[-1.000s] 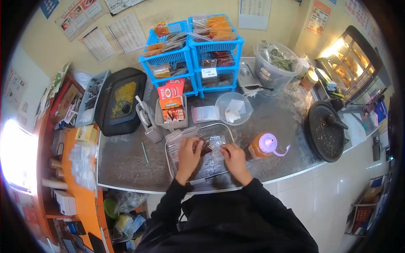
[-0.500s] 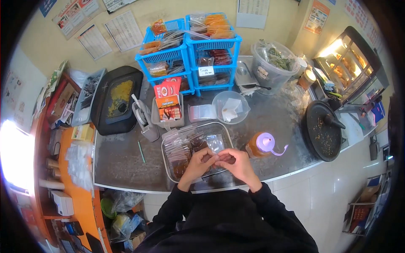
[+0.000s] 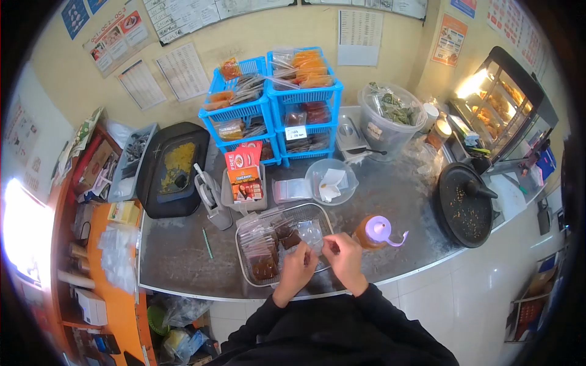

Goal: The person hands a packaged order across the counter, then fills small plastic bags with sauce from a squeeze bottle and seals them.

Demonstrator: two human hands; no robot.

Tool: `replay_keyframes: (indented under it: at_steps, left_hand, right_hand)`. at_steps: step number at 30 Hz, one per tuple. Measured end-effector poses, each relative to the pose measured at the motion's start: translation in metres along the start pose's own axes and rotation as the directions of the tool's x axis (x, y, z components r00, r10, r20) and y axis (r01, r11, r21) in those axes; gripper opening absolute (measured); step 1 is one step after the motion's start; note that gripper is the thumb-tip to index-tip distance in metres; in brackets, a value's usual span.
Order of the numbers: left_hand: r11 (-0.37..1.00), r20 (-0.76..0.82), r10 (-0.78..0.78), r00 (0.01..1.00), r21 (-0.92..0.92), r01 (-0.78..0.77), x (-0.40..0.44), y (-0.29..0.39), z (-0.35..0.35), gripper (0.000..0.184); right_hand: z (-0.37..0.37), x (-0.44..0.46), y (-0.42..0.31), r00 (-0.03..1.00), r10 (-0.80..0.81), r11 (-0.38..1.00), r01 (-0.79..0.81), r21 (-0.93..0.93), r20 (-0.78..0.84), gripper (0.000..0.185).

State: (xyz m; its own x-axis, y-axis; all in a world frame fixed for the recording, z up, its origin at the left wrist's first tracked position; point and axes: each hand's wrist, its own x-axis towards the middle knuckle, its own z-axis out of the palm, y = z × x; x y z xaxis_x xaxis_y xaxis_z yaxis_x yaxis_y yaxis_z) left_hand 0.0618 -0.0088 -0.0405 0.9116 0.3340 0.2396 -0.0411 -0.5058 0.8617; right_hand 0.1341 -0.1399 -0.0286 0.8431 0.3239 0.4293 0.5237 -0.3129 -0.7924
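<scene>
Over the near side of a metal mesh basket [image 3: 245, 272], my left hand [image 3: 297, 271] is closed with its fingertips pinched. Just right of it, my right hand [image 3: 344, 259] also pinches, thumb against forefinger. Whatever the fingertips hold is too small or too transparent to make out. Sachets of dark brown sauce [image 3: 265, 268] lie stacked along the basket's left side, with more brown sachets [image 3: 288, 236] in the middle. A clear plastic bag [image 3: 310, 232] lies in the basket just beyond my fingers. To the right stands a sauce bottle [image 3: 370, 232] with a lilac cap.
Behind the basket are a leaflet holder [image 3: 245, 195], a clear round tub [image 3: 348, 196] and stacked blue racks [image 3: 305, 97]. A black tray [image 3: 149, 195] and a green pen [image 3: 208, 243] lie left. A stone mortar [image 3: 448, 213] sits right, near a lit food cabinet [image 3: 497, 97].
My hands have moved apart; their fingertips were together half a second ago. The view has tilted upward, so the table sits lower in it.
</scene>
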Motion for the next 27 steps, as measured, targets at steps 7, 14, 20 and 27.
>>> replay_keyframes:
  at_steps: [7,14,20,27]
  left_hand:
    - [0.784,0.090,0.445,0.891,0.442,-0.436,0.021,0.021,-0.023,0.064]
    - [0.784,0.337,0.501,0.798,0.215,-0.583,0.021,-0.007,-0.002,0.067]
    - [0.717,0.427,0.563,0.707,0.172,-0.676,0.018,-0.022,-0.007,0.058]
    - [0.964,0.127,0.261,0.957,-0.088,-0.251,0.010,-0.035,-0.004,0.049]
  right_hand:
    - [-0.027,0.001,-0.015,0.984,-0.026,0.998,0.016,0.055,0.175,0.013]
    - [-0.051,0.002,0.000,0.871,0.158,0.956,-0.252,0.148,0.466,0.016]
    - [-0.060,-0.013,-0.004,0.933,0.110,0.979,-0.161,0.127,0.343,0.030]
    - [-0.028,-0.069,0.080,0.870,0.153,0.972,-0.219,-0.089,-0.469,0.073]
